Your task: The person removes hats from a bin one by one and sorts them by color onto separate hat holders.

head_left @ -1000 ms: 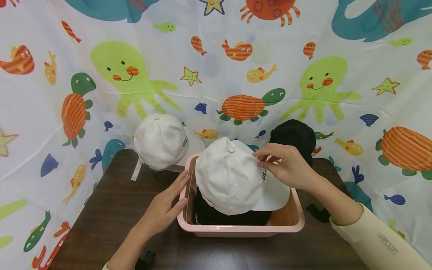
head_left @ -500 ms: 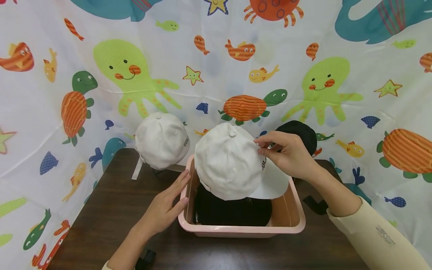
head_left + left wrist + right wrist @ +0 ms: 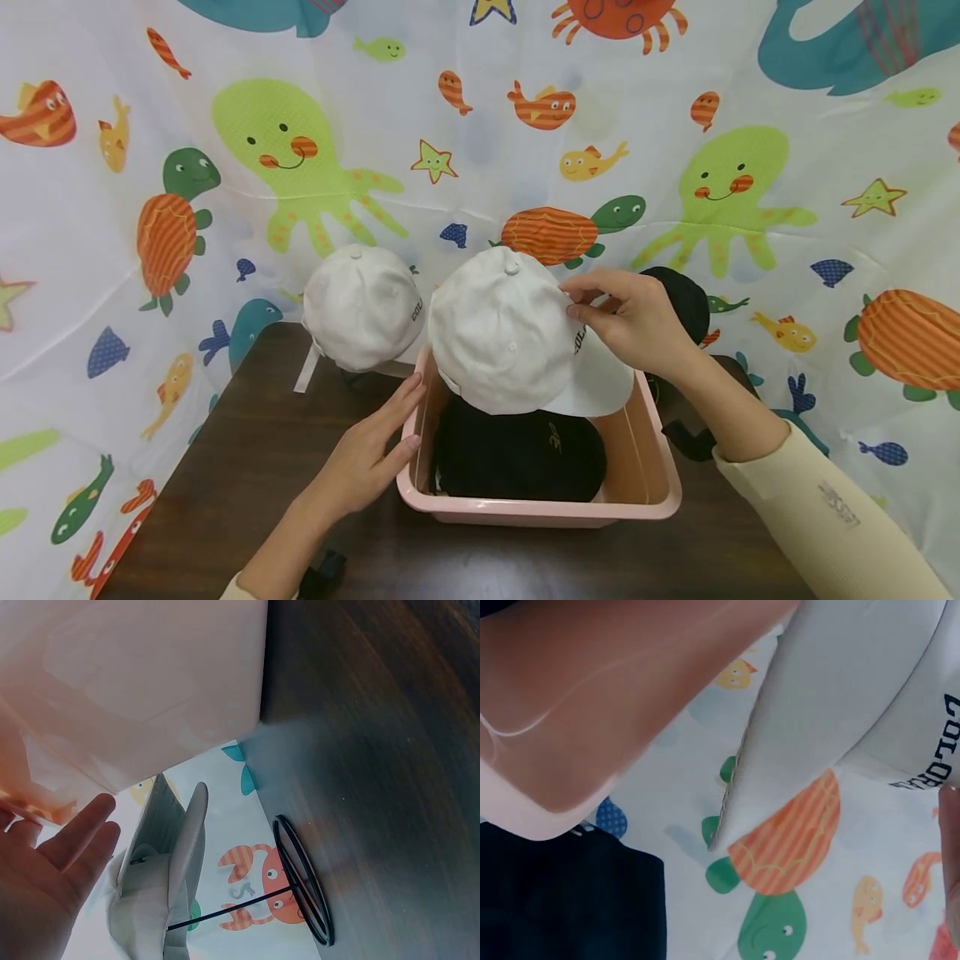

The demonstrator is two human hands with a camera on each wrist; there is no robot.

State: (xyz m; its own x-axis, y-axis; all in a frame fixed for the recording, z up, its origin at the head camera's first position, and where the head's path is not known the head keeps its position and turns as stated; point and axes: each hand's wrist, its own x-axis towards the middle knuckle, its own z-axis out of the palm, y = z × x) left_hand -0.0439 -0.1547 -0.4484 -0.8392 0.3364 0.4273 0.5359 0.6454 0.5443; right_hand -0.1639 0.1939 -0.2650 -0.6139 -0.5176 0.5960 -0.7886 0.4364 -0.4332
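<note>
A white baseball cap [image 3: 498, 342] with dark lettering hangs above a pink plastic basin [image 3: 540, 508], its brim to the right. My right hand [image 3: 637, 321] pinches the front of its crown between thumb and fingers. In the right wrist view the cap's brim [image 3: 817, 697] slants beside the basin wall. Inside the basin lies a black cap [image 3: 517, 458] with small gold lettering, partly covered by the white one. My left hand [image 3: 367, 454] rests on the basin's left rim with fingers extended; the left wrist view shows those fingers [image 3: 90, 825] at the basin's edge.
Back left, another white cap [image 3: 363, 304] sits on a black wire stand [image 3: 300, 889]. A black cap [image 3: 686, 304] stands at the back right, partly behind my right hand. Behind the dark wooden table [image 3: 262, 467] hangs a sea-animal curtain [image 3: 465, 200].
My right hand has lifted the white cap upward from the basin, uncovering more of the black cap inside. The left hand has stayed on the rim. The head view has shifted slightly.
</note>
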